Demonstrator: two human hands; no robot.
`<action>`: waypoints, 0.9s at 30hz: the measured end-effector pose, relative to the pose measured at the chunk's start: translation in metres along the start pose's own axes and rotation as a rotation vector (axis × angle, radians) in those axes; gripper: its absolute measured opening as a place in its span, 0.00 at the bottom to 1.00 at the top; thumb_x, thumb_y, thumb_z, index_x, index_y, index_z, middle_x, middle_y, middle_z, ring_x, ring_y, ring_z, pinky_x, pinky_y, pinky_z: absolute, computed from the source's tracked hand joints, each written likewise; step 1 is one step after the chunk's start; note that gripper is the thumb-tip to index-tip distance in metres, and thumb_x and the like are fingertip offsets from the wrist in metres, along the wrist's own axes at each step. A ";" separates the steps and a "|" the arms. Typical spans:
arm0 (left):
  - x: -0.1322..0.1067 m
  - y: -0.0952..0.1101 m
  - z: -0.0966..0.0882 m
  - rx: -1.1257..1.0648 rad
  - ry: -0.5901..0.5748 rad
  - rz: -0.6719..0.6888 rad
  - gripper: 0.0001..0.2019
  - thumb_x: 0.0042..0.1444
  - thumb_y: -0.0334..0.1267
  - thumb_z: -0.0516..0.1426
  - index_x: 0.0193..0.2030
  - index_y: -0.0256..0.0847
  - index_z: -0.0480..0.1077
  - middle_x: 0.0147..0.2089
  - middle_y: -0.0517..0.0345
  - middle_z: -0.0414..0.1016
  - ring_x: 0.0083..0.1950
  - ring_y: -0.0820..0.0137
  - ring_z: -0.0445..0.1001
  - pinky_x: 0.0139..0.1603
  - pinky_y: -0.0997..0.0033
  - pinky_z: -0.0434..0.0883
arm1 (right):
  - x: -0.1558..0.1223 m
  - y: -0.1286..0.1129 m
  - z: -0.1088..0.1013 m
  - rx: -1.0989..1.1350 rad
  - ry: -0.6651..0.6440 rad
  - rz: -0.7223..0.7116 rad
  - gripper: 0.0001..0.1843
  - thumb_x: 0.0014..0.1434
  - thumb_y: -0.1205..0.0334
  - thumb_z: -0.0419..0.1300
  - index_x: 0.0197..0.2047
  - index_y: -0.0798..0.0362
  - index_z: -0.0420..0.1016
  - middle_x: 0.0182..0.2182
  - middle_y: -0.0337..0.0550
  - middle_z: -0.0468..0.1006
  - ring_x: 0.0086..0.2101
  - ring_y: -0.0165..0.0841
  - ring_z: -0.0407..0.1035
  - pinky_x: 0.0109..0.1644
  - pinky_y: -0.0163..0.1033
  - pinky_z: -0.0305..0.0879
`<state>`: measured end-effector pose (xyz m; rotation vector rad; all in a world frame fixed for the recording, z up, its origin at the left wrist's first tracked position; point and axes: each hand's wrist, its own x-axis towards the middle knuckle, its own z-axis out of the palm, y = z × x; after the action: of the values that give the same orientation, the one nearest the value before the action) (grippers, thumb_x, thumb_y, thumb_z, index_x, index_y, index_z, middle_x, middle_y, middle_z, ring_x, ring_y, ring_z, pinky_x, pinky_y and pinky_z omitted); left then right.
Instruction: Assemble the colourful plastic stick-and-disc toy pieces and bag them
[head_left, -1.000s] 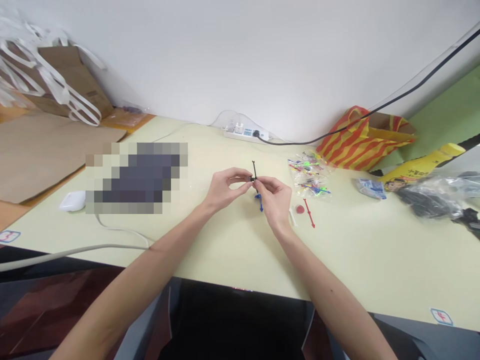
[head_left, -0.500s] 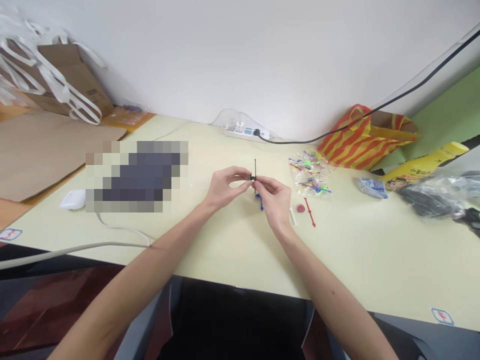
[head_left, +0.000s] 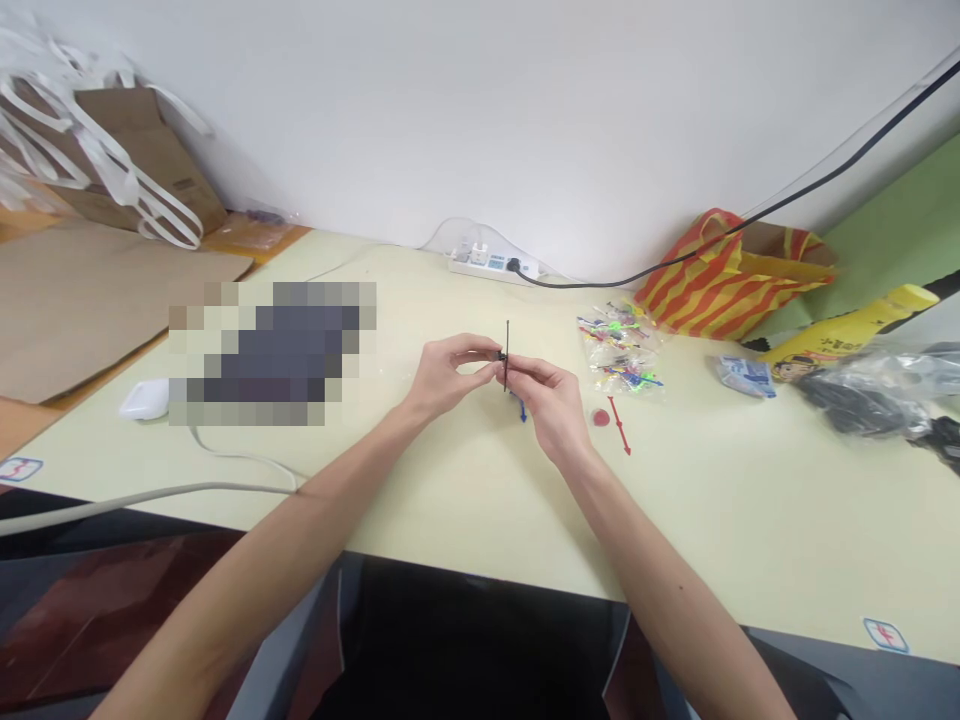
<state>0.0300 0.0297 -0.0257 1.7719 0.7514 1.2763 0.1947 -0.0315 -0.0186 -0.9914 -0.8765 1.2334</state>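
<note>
My left hand (head_left: 445, 373) pinches a small dark piece (head_left: 500, 355) between thumb and fingertips. Across from it, my right hand (head_left: 553, 402) is closed at the same spot, its fingertips meeting a thin dark rod (head_left: 507, 335) that stands nearly upright between the hands. The rod and the small piece touch or overlap; how they join is hidden by the fingers. Below them a blue arrow-shaped piece (head_left: 523, 411) lies on the table, partly covered by my right hand. A red round piece (head_left: 601, 418) and a red arrow-shaped stick (head_left: 619, 426) lie to the right.
Clear bags of colourful plastic pieces (head_left: 615, 330) lie behind my right hand. Further right are a striped bag (head_left: 712, 285), a yellow bottle (head_left: 840, 335) and a blue packet (head_left: 742, 376). A power strip (head_left: 491, 263) sits by the wall; a pale cable (head_left: 225, 487) crosses the left front edge.
The dark rod has shifted slightly left and turned a little between my fingers. My right hand has rotated slightly and now covers the white piece beside it.
</note>
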 end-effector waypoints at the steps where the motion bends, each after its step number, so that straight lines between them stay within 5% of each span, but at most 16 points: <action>1: 0.000 0.000 0.000 0.005 -0.009 0.008 0.14 0.55 0.41 0.69 0.46 0.38 0.80 0.46 0.50 0.83 0.46 0.64 0.83 0.58 0.55 0.82 | 0.000 0.000 -0.001 0.001 -0.004 0.016 0.17 0.46 0.57 0.75 0.41 0.51 0.86 0.42 0.46 0.87 0.45 0.42 0.81 0.60 0.50 0.73; 10: 0.006 0.002 -0.011 0.129 0.008 0.066 0.13 0.57 0.41 0.65 0.47 0.39 0.78 0.47 0.50 0.82 0.46 0.65 0.82 0.55 0.58 0.82 | -0.001 -0.022 -0.005 -0.099 -0.171 0.008 0.20 0.54 0.52 0.71 0.48 0.51 0.83 0.46 0.48 0.85 0.48 0.42 0.80 0.60 0.50 0.71; 15: 0.012 -0.001 -0.032 0.496 -0.168 0.144 0.11 0.59 0.35 0.60 0.48 0.42 0.78 0.46 0.52 0.81 0.44 0.66 0.80 0.53 0.62 0.77 | 0.010 -0.038 -0.036 -0.617 -0.017 -0.303 0.14 0.63 0.53 0.62 0.47 0.51 0.82 0.39 0.45 0.85 0.41 0.40 0.78 0.53 0.48 0.70; 18: 0.013 -0.006 -0.039 0.631 -0.310 0.111 0.11 0.59 0.34 0.57 0.46 0.42 0.78 0.46 0.53 0.80 0.44 0.65 0.79 0.51 0.63 0.75 | 0.013 -0.039 -0.053 -1.003 -0.044 -0.457 0.12 0.66 0.56 0.59 0.43 0.50 0.83 0.37 0.45 0.84 0.41 0.41 0.75 0.54 0.50 0.64; 27: 0.010 -0.018 -0.039 0.726 -0.407 0.062 0.12 0.58 0.34 0.57 0.46 0.42 0.79 0.43 0.52 0.79 0.41 0.64 0.78 0.46 0.64 0.74 | 0.000 -0.007 -0.050 -1.499 -0.238 -0.553 0.13 0.69 0.55 0.60 0.52 0.49 0.80 0.48 0.48 0.82 0.52 0.46 0.65 0.59 0.54 0.48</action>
<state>-0.0042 0.0575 -0.0299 2.5436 0.9949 0.6567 0.2436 -0.0383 -0.0290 -1.5428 -2.1868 0.0215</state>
